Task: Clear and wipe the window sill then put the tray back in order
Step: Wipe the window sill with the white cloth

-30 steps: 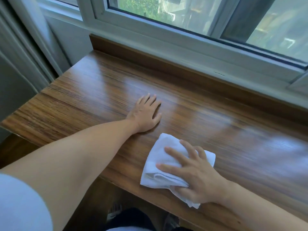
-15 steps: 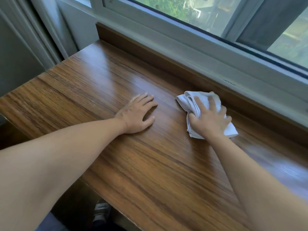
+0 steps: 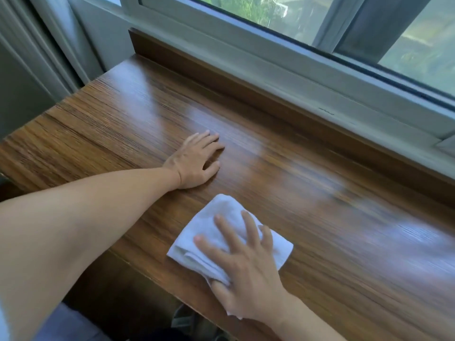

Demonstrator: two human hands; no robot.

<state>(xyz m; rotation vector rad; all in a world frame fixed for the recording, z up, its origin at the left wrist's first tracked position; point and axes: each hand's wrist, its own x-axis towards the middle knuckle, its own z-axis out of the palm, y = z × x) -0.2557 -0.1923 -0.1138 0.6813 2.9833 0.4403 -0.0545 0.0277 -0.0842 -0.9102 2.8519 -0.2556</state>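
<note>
A wide brown wooden window sill [image 3: 118, 124] runs from the left corner to the right edge of view. My left hand [image 3: 194, 161] lies flat on it near the middle, fingers straight, holding nothing. A folded white cloth [image 3: 221, 217] lies near the sill's front edge. My right hand [image 3: 248, 269] presses down on the cloth with spread, straight fingers and covers its near right part. No tray is in view.
A raised wooden strip [image 3: 246, 82] lines the back of the sill under the white window frame [image 3: 295, 70]. A pale curtain [image 3: 37, 57] hangs at the left corner. Below the front edge a dark floor and a shoe [image 3: 182, 318] show.
My right hand has drawn the cloth from the back strip toward the front edge of the sill. The left hand has stayed flat in the same spot.
</note>
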